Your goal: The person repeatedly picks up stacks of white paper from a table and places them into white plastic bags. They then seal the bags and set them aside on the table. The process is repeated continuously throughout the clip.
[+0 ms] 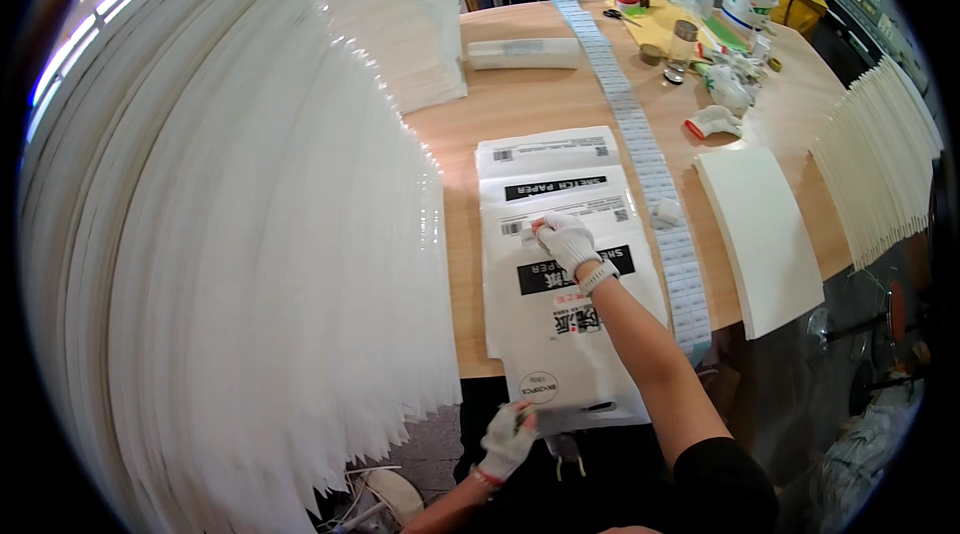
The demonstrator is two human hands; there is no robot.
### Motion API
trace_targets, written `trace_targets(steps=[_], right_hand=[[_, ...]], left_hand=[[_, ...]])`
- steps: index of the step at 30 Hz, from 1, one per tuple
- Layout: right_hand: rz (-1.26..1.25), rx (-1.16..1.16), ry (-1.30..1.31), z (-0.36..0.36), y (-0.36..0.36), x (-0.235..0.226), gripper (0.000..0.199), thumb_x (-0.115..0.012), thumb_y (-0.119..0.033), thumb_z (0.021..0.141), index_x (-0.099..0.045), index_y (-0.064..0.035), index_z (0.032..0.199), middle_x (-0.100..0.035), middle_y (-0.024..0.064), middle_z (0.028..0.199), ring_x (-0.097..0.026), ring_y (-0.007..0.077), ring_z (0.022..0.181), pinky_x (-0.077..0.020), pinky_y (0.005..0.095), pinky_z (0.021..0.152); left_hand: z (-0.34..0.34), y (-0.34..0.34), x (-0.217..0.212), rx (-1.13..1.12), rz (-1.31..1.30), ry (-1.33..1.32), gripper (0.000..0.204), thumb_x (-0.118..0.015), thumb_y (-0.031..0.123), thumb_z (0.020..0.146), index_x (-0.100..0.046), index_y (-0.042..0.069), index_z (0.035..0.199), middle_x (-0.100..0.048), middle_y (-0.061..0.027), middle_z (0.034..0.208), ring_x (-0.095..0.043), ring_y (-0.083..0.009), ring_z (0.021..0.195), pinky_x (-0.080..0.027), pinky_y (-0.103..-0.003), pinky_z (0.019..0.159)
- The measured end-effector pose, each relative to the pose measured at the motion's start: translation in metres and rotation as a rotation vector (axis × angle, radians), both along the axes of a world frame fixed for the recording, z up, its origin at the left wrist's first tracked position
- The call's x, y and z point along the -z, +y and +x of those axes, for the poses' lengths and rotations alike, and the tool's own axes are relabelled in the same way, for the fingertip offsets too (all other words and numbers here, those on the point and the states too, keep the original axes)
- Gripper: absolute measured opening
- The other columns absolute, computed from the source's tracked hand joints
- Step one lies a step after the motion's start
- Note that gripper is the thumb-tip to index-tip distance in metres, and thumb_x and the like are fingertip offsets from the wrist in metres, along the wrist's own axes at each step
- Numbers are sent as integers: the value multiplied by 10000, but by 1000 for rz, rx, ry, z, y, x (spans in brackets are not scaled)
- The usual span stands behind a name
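Tall, shiny white sheets in a huge pile [280, 234] stand closest, all along the left side. To their right, a flat white plastic pack with black printing [570, 354] lies on top of another white printed pack [550, 156] on the light brown wooden table [550, 104]. Its near end pokes out past the table's near edge.

The right hand [567, 240], in a white knit glove with bare fingertips, is over the top pack, fingers bent and close together. I cannot tell if they pinch anything. A pale wristband [598, 277] goes around that wrist. The left hand [508, 439], gloved the same way, is at the pack's near left corner with curled fingers. I cannot tell if it grips the pack.

Just right of the packs runs a long pale blue strip of labels [640, 134], with a small white lump [667, 213] on it. Further right is a thick white paper stack [765, 244]. Beyond that, at the far side, are a loose white glove with a red edge [713, 122] and a clear glass jar [680, 52].
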State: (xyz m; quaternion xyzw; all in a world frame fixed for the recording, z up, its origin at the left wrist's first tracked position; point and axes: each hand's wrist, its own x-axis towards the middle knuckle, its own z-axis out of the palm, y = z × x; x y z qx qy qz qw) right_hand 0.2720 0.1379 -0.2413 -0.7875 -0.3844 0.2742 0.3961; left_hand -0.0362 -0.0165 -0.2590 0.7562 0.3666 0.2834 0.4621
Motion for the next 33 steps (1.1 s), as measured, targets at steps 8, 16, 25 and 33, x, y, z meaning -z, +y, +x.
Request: trace_targets(steps=[8,16,25,33], right_hand=[[-103,-24,-207,-19,51,11,223,-528,-318,773,-664,-157,844,-627,115,747,-598,262,739,-456,363,664],[-129,-13,-250,-20,52,8,209,-529,-282,765,-660,-153,864,-630,110,806,-596,273,771,-462,359,691],[-88,-20,-350,-21,56,22,183,-532,-260,766,-654,-139,830,-629,119,819,-594,289,789,-462,387,698],[-249,13,-485,-39,54,0,346,-567,-276,765,-584,-66,1039,-610,178,909,-585,320,893,-469,413,740]], left_hand=[[-79,-4,45,-420,-511,-47,177,-570,98,842,-505,2,975,-540,-20,738,-518,-90,634,-449,-233,574],[-53,9,29,-334,-590,-7,217,-565,130,851,-485,-11,995,-560,-39,767,-538,-99,658,-468,-241,614],[-52,12,30,-237,-559,160,314,-580,179,847,-475,-22,1064,-593,-77,857,-578,-134,740,-478,-253,643],[-16,-12,11,-73,-892,-101,285,-501,247,899,-556,-2,1027,-567,-4,875,-480,-72,783,-416,-242,700]])
